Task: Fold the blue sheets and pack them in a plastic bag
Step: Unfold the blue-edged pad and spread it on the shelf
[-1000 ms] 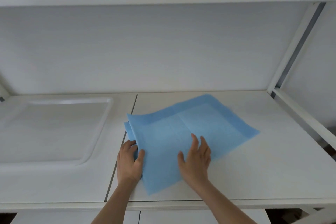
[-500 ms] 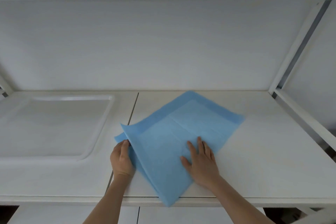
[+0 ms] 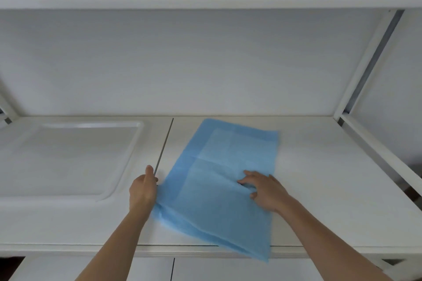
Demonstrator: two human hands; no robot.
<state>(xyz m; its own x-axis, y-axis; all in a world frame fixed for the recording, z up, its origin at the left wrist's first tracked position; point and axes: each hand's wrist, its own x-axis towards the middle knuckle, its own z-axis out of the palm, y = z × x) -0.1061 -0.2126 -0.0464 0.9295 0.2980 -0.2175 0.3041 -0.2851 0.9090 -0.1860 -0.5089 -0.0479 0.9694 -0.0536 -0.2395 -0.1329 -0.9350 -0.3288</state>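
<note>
Squaring up the blue sheet [image 3: 219,180] on the white table [image 3: 331,189].
Left hand [image 3: 142,191] pinched its left edge, right hand [image 3: 262,189] lay on top with fingers bent; the near corner overhung the table edge and could've slid off, skewing the fold.

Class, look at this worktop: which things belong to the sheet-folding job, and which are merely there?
In the job:
blue sheet, lying on the worktop, near corner over the front edge
left hand, holding its left edge
right hand, on its right side

Merely there:
white tray, left
No plastic bag in view.
</note>
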